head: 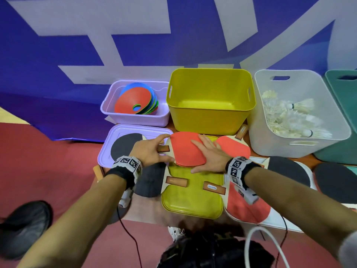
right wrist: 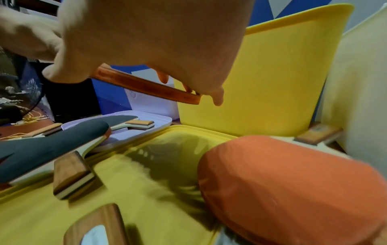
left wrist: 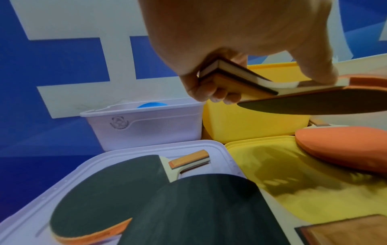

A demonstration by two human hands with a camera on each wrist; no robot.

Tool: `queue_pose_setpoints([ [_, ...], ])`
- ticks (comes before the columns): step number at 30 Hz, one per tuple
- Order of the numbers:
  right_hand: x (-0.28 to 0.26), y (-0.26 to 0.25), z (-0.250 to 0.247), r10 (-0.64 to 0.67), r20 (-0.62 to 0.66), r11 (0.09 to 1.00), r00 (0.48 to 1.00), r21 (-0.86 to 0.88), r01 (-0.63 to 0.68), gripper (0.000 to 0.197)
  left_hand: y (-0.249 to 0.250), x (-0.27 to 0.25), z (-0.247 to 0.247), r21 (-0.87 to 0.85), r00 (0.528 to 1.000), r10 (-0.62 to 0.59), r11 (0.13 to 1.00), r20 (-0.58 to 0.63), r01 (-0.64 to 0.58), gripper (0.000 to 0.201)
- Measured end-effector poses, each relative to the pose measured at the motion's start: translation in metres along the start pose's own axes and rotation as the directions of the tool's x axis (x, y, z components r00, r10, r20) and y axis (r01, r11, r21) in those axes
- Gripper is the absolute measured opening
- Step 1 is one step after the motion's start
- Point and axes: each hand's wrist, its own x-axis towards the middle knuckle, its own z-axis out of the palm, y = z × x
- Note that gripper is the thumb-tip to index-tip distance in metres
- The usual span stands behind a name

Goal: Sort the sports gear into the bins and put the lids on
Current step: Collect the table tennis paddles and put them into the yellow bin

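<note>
A stack of table tennis paddles, red face up, hangs just above the yellow lid, in front of the empty yellow bin. My left hand grips the two wooden handles. My right hand spans the red blade, thumb at the near edge and fingers hooked over the far edge. Another red paddle lies on the lid's far right corner. A black paddle rests on the purple lid.
A purple bin holds flat cones, a white bin holds shuttlecocks, and a green bin stands far right. More paddles lie near me: a black one, a red one, two black ones at right.
</note>
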Motion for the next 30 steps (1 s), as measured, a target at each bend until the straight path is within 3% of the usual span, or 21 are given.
queue_pose_setpoints([
  [8,-0.004,-0.012,-0.041,-0.064,-0.082,0.997,0.995,0.033,0.067,0.132,0.014,-0.024,-0.024,-0.046,0.982,0.022,0.998,-0.19,-0.031,0.077],
  [12,-0.007,-0.011,-0.066,-0.091,-0.18,0.994,0.979,-0.069,0.079,0.133,0.019,-0.02,-0.032,-0.146,0.974,0.025,0.988,-0.224,-0.059,0.074],
  [17,-0.003,-0.003,-0.101,-0.087,-0.25,0.99,0.964,-0.126,0.056,0.137,0.033,0.0,-0.046,-0.136,0.962,0.062,0.986,-0.266,-0.101,0.075],
  [22,-0.005,0.007,-0.132,0.012,-0.255,0.992,0.967,-0.119,-0.044,0.137,0.053,0.035,-0.061,-0.187,0.95,0.107,0.968,-0.293,-0.166,0.076],
  [27,-0.004,0.018,-0.157,0.133,-0.21,0.982,0.969,-0.105,-0.157,0.138,0.063,0.082,-0.07,-0.364,0.974,0.148,0.909,-0.171,-0.202,0.086],
  [30,0.002,0.026,-0.168,0.194,-0.194,0.973,0.962,-0.09,-0.214,0.136,0.069,0.111,-0.075,-0.379,0.976,0.189,0.9,-0.112,-0.217,0.086],
])
